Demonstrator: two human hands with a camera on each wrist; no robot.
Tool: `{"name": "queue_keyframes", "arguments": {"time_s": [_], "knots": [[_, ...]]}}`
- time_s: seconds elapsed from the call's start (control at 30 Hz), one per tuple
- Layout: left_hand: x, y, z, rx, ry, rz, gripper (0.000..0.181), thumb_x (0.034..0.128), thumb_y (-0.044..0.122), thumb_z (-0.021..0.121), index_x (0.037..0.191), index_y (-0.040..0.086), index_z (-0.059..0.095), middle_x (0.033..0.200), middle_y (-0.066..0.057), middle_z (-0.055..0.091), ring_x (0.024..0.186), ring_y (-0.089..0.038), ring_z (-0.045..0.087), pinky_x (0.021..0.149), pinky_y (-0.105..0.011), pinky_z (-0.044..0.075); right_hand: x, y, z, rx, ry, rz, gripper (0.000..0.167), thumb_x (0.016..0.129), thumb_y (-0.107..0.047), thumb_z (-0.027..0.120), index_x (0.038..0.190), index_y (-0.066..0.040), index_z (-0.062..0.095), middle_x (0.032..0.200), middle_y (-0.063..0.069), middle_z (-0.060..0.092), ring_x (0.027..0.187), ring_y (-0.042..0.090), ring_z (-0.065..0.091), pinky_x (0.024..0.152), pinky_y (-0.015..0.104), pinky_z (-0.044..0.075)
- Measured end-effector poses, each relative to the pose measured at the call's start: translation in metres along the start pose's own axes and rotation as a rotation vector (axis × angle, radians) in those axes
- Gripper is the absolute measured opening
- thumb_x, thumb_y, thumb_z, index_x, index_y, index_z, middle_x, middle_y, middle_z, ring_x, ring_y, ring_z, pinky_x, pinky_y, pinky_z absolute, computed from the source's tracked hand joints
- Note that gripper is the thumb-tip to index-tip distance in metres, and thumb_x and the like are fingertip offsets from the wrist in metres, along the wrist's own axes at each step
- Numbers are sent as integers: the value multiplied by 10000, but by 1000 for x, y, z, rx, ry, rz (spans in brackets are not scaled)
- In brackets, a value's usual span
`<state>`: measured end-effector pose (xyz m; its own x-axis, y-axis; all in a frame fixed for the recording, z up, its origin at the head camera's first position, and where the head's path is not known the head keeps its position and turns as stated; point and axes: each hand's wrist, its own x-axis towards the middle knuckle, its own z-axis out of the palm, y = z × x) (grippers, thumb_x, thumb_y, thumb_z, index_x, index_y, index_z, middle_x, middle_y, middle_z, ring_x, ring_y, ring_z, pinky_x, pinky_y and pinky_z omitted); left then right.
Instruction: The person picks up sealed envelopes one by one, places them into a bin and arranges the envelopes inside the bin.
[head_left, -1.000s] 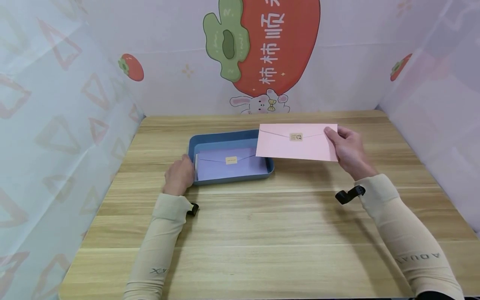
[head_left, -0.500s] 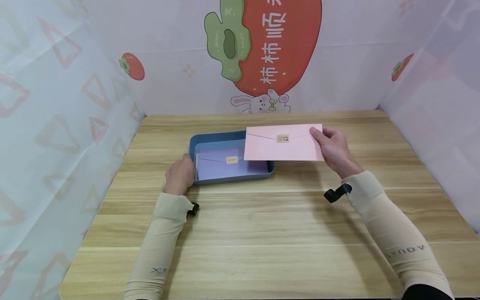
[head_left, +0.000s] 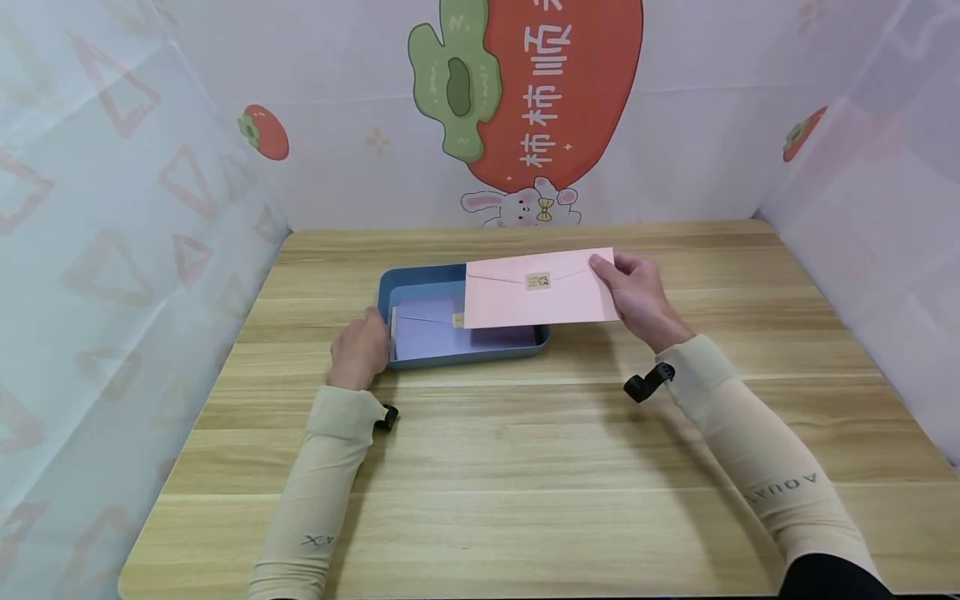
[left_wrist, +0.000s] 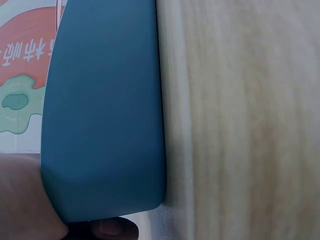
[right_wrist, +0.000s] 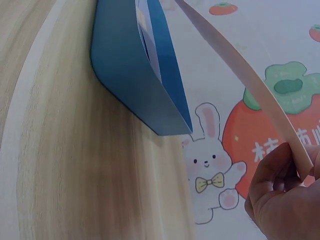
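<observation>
My right hand (head_left: 639, 298) pinches the right end of a pink envelope (head_left: 540, 304), thumb on the face that bears a small printed sticker. The envelope hangs over the right part of a blue rectangular tray (head_left: 471, 362), apart from it in the right wrist view, where the pink envelope (right_wrist: 252, 82) appears edge-on and slightly bowed. Inside the tray lies a purple envelope (head_left: 422, 340), its yellowish sticker partly covered by the pink one. At the tray's left end my left hand (head_left: 360, 350) grips the wall; thumb and a fingertip show around the tray (left_wrist: 102, 110) in the left wrist view.
The wood-grain table (head_left: 480, 475) carries the tray towards its back. Printed cloth walls (head_left: 360, 167) stand behind and on both sides, with a big persimmon and a rabbit drawn on the back one. A pale edge (head_left: 393, 335) shows beside the purple envelope.
The right hand has carried the pink envelope leftward, so that it overlaps more of the tray and the purple envelope. The left hand and tray have stayed in place.
</observation>
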<state>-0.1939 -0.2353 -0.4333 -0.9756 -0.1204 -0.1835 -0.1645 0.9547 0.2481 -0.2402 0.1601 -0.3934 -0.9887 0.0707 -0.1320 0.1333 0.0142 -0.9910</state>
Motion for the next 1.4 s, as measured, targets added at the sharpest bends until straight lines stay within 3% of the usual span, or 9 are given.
{"name": "queue_keyframes", "arguments": {"time_s": [0.57,1.0,1.4], "knots": [[0,1,0,-26,-2,-13,361,1123,178,285,1324,-73,450,1232,-366,638,1137,-514,651,926,-632,526,4,5,34,-66,-57,-17,479,1054,-321,661,1420,-13,633,1109,31,625,824,58,667,697,177,579],[0,3,-2,-23,-12,-31,373,1128,170,322,1375,-86,434,1231,-346,637,1108,-475,657,929,-624,532,0,6,58,-96,-116,-14,451,1069,-333,636,1420,-49,639,1103,63,656,845,113,685,700,220,599],[-2,2,-1,-31,8,-19,335,1128,184,308,1280,-72,464,1228,-368,642,1134,-508,664,914,-624,539,-4,11,79,-196,-145,-37,359,1077,-350,620,1332,-110,701,1108,95,638,882,181,642,681,255,575]]}}
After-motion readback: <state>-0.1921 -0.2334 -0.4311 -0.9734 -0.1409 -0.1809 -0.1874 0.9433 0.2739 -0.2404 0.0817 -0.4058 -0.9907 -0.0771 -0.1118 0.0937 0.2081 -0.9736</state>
